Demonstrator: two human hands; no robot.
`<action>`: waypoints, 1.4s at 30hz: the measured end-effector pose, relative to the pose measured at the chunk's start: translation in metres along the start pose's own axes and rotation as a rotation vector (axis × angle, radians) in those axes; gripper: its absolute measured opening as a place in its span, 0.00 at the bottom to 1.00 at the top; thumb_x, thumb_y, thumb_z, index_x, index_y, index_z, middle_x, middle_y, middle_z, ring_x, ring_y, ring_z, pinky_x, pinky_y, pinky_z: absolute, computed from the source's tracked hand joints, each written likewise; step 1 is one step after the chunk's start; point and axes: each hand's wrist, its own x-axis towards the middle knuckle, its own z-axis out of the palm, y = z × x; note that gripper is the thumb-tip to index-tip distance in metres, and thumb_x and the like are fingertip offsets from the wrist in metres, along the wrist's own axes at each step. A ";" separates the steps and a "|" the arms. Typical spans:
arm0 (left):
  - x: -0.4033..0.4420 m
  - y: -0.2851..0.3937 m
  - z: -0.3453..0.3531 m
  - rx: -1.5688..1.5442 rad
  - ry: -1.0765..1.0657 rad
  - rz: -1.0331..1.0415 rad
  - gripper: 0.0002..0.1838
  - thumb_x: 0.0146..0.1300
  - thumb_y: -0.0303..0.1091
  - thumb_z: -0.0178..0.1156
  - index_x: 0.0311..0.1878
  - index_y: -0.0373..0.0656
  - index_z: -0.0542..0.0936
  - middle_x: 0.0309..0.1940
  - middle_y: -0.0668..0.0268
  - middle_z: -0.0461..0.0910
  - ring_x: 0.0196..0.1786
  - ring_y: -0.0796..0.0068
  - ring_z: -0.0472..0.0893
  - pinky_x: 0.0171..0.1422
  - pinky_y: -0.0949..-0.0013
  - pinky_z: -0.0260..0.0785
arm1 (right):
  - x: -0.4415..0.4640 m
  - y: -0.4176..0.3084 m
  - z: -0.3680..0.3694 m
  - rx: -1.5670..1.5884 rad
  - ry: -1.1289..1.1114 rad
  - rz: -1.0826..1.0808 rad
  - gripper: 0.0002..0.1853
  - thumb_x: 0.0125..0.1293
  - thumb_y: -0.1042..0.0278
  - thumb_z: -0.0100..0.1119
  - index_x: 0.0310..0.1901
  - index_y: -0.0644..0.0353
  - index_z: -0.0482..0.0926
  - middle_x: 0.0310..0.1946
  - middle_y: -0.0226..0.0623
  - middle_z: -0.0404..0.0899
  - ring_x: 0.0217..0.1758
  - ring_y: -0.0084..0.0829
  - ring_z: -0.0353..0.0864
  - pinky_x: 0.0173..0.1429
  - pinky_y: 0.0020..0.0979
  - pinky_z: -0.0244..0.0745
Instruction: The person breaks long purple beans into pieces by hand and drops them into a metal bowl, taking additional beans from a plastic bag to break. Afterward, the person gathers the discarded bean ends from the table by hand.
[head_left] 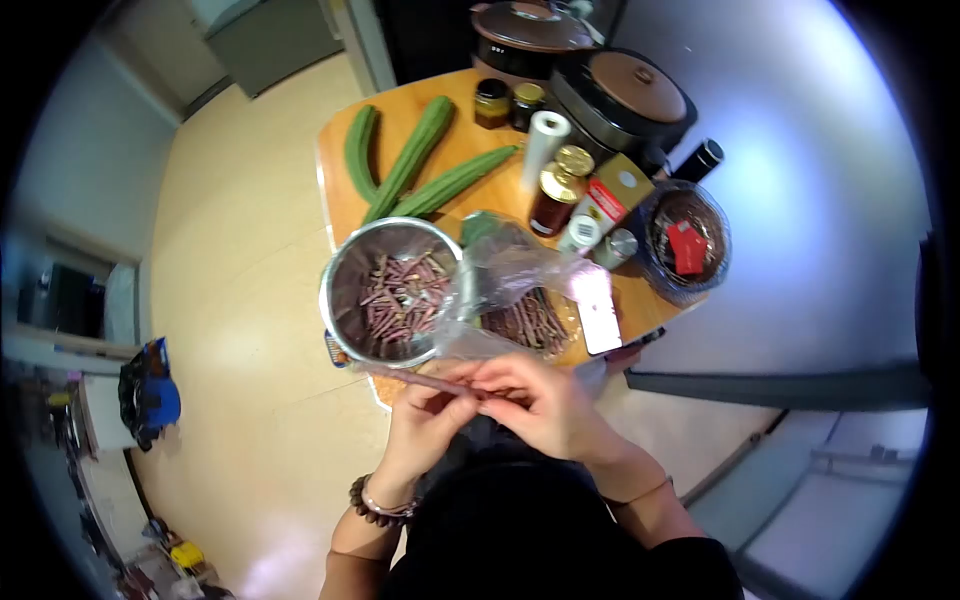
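A long purple bean [412, 377] is stretched between my two hands, close to the table's near edge. My left hand [430, 425] pinches it along its length, and the free end points left toward the bowl. My right hand [535, 405] has its fingertips closed on the other end. Just beyond, a steel bowl [338, 335] holds many short pieces of purple bean [405, 295]. To the right of it lies an open clear plastic bag [505, 262] with whole purple beans [530, 322] in it.
Several ridged green gourds [415, 155] lie at the back left of the wooden table [460, 100]. A lit phone [597, 315] is right of the bag. Jars [558, 190], a box [615, 195], an electric cooker [625, 95] and a plastic-lined basket [655, 270] crowd the right side.
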 end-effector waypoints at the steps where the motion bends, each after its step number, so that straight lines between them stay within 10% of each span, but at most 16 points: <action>1: -0.002 -0.002 -0.010 0.005 0.064 0.011 0.13 0.61 0.25 0.58 0.49 0.34 0.76 0.44 0.63 0.77 0.46 0.75 0.77 0.50 0.75 0.70 | 0.007 0.000 0.012 -0.026 -0.021 -0.045 0.16 0.56 0.78 0.61 0.46 0.66 0.73 0.37 0.40 0.80 0.43 0.25 0.81 0.45 0.25 0.75; 14: -0.052 0.019 -0.083 -0.390 0.532 0.130 0.11 0.67 0.32 0.51 0.47 0.35 0.74 0.33 0.63 0.79 0.36 0.74 0.80 0.43 0.74 0.74 | 0.044 0.002 0.077 -0.418 -0.115 -0.479 0.11 0.52 0.77 0.65 0.38 0.66 0.79 0.29 0.39 0.78 0.29 0.33 0.77 0.34 0.29 0.71; 20: -0.065 0.017 -0.085 -0.289 0.572 0.070 0.15 0.57 0.20 0.59 0.48 0.33 0.74 0.35 0.57 0.80 0.37 0.71 0.81 0.43 0.72 0.76 | 0.049 0.004 0.106 -0.425 -0.135 -0.635 0.07 0.49 0.79 0.64 0.32 0.65 0.78 0.26 0.39 0.76 0.30 0.37 0.75 0.34 0.33 0.69; 42: -0.075 0.030 -0.093 0.080 0.367 -0.050 0.12 0.57 0.21 0.61 0.45 0.30 0.76 0.32 0.62 0.80 0.35 0.76 0.80 0.42 0.75 0.74 | 0.058 0.017 0.103 -0.501 -0.441 -0.868 0.07 0.47 0.80 0.62 0.31 0.66 0.77 0.26 0.37 0.73 0.29 0.35 0.72 0.34 0.32 0.69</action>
